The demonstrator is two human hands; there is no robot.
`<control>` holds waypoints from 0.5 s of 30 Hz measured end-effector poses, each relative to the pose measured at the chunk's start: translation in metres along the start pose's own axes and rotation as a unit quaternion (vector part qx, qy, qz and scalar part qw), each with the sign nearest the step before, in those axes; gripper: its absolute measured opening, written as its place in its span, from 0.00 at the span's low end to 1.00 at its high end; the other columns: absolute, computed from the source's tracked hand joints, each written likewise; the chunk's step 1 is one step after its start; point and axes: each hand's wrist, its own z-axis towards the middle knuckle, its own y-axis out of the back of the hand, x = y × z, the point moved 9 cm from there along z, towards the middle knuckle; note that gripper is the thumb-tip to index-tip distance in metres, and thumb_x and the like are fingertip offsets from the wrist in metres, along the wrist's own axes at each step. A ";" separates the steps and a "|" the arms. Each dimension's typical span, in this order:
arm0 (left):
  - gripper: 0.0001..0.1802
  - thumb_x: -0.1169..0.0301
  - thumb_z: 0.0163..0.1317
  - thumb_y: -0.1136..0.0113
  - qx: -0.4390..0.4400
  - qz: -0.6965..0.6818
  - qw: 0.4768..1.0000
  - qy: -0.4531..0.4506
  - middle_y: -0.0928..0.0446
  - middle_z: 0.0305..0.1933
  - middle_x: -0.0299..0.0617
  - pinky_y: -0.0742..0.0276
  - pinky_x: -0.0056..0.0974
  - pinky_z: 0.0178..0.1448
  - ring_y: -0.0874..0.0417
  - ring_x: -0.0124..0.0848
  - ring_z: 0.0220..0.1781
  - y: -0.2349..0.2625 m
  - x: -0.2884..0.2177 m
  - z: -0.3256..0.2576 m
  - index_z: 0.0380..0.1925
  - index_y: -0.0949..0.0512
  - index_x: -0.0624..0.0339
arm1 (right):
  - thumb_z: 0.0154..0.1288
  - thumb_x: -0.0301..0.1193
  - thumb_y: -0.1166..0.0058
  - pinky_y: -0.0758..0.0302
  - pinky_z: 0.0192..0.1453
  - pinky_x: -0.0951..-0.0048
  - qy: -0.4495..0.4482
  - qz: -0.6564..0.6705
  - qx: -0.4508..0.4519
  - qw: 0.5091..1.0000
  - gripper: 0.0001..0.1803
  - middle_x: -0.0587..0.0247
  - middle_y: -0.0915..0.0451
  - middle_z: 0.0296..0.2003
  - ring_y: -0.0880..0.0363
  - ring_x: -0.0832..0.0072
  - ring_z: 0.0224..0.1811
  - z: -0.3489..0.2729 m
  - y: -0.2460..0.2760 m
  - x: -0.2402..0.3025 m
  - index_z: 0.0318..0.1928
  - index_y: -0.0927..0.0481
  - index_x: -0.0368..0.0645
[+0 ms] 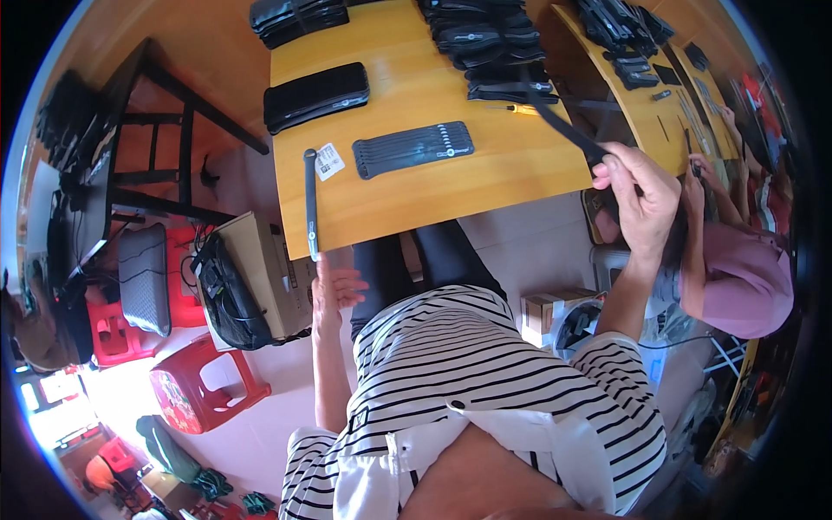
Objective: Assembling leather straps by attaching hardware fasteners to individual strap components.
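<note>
My right hand is closed on a long black strap, which slants up and left over the table's right edge. Fingers apart, my left hand is at the table's front edge, by the lower end of a narrow dark strap with a pale tip. That strap lies lengthwise along the left side of the wooden table. To its right is a neat row of dark straps laid side by side, with a line of small white marks. A white label touches the strap's upper part.
Stacks of black straps and bundles occupy the table's far side. A yellow-handled screwdriver lies near them. Left are a cardboard box and a red stool. Another person in pink works at the right-hand table.
</note>
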 end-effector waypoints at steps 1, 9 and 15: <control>0.49 0.30 0.56 0.69 0.091 0.064 0.994 -0.019 0.21 0.28 0.51 0.26 0.27 0.24 0.21 0.32 0.20 -0.021 -0.011 -0.011 0.39 0.26 0.73 | 0.57 0.17 0.47 0.28 0.26 0.82 0.029 0.008 0.007 1.000 0.07 0.62 0.23 0.21 0.22 0.81 0.23 0.000 -0.004 0.009 0.37 0.21 0.32; 0.36 0.41 0.61 0.56 0.410 -0.132 0.893 -0.132 0.25 0.26 0.41 0.29 0.26 0.29 0.25 0.26 0.23 -0.167 -0.092 -0.075 0.48 0.28 0.67 | 0.45 0.16 0.39 0.26 0.31 0.77 0.134 0.091 0.240 0.957 0.15 0.60 0.22 0.30 0.21 0.72 0.29 -0.034 -0.096 0.038 0.37 0.19 0.37; 0.18 0.62 0.69 0.57 0.281 -0.232 0.917 -0.161 0.25 0.22 0.38 0.27 0.23 0.27 0.24 0.22 0.23 -0.151 -0.103 -0.043 0.44 0.26 0.67 | 0.51 0.19 0.40 0.24 0.34 0.77 -0.082 0.209 0.264 0.938 0.14 0.60 0.22 0.29 0.21 0.74 0.30 -0.058 -0.123 -0.029 0.42 0.21 0.35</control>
